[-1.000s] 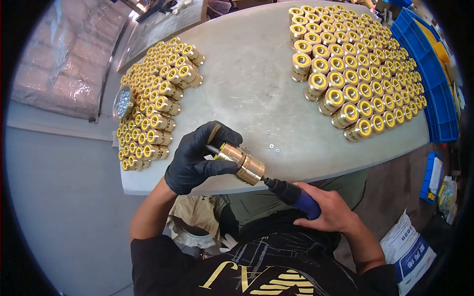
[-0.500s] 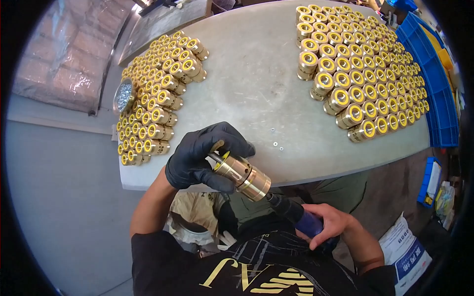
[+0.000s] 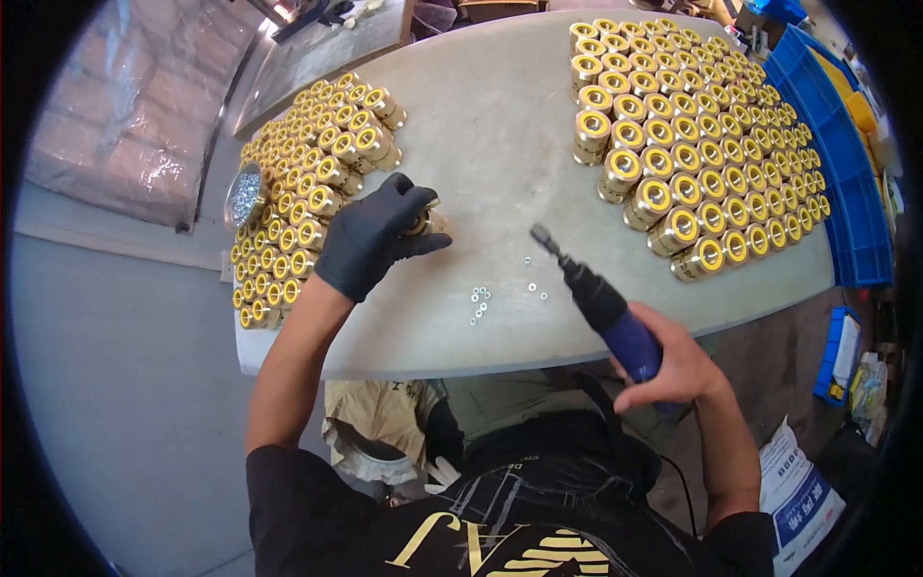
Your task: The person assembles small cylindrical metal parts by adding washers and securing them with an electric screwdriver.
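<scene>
In my black-gloved left hand point(image 3: 377, 236) is a brass cylindrical fitting point(image 3: 436, 224), mostly hidden by the fingers, over the table beside the left group of fittings. Bare, my right hand point(image 3: 676, 363) wraps round the purple body of a power screwdriver point(image 3: 598, 300). Its black front ends in a metal tip point(image 3: 544, 238) that points up and to the left, apart from the fitting. Between the hands, several small nuts point(image 3: 483, 296) lie loose on the tabletop point(image 3: 481, 115). More of them lie a little to the right.
Brass fittings with yellow ring faces stand packed at the left point(image 3: 288, 212) and at the right point(image 3: 711, 154). A round bowl point(image 3: 246, 195) of small metal parts sits at the left edge. Blue bins point(image 3: 827, 163) line the right side; a white sack point(image 3: 798, 500) stands below.
The screwdriver has come away from the fitting, moving up with my right hand. My left hand has carried the fitting up and left. Several nuts now lie on the table near its front edge.
</scene>
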A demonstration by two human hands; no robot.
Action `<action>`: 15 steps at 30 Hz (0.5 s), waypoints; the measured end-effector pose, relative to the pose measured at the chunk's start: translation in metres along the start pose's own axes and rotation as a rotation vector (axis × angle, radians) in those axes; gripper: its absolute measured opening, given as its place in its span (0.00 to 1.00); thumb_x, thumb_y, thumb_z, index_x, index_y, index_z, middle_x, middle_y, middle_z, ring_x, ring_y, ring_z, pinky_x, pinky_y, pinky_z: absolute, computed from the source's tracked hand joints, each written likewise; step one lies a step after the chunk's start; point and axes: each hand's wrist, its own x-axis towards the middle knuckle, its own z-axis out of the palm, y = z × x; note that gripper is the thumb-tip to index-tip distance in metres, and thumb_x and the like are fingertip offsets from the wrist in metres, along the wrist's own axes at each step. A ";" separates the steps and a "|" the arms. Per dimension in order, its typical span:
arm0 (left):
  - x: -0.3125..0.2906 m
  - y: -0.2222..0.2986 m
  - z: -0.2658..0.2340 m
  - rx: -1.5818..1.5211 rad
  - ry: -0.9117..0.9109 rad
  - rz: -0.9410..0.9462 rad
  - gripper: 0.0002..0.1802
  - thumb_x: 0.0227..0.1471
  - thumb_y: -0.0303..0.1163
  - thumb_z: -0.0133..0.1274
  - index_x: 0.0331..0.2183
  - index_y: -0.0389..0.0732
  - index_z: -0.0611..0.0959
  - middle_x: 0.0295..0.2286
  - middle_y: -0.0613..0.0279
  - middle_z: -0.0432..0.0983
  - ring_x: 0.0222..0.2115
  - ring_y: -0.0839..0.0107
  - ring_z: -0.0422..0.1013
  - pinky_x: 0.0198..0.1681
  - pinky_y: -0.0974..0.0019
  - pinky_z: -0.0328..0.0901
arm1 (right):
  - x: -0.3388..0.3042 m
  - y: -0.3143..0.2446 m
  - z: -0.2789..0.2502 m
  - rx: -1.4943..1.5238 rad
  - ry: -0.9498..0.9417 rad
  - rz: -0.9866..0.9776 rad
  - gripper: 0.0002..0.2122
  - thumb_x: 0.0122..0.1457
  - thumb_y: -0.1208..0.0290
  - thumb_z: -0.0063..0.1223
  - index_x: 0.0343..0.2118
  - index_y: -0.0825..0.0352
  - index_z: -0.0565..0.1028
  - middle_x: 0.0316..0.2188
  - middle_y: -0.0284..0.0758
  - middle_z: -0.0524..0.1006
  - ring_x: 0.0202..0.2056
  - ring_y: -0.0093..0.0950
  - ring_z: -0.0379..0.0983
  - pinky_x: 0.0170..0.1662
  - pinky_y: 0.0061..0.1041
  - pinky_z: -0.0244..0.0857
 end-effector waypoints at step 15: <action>0.005 -0.034 -0.004 0.254 -0.262 -0.244 0.46 0.48 0.55 0.61 0.61 0.44 0.64 0.22 0.46 0.76 0.28 0.47 0.76 0.34 0.52 0.68 | 0.028 0.018 -0.016 0.267 0.046 -0.076 0.48 0.35 0.66 0.81 0.60 0.68 0.62 0.29 0.25 0.71 0.30 0.16 0.67 0.33 0.18 0.64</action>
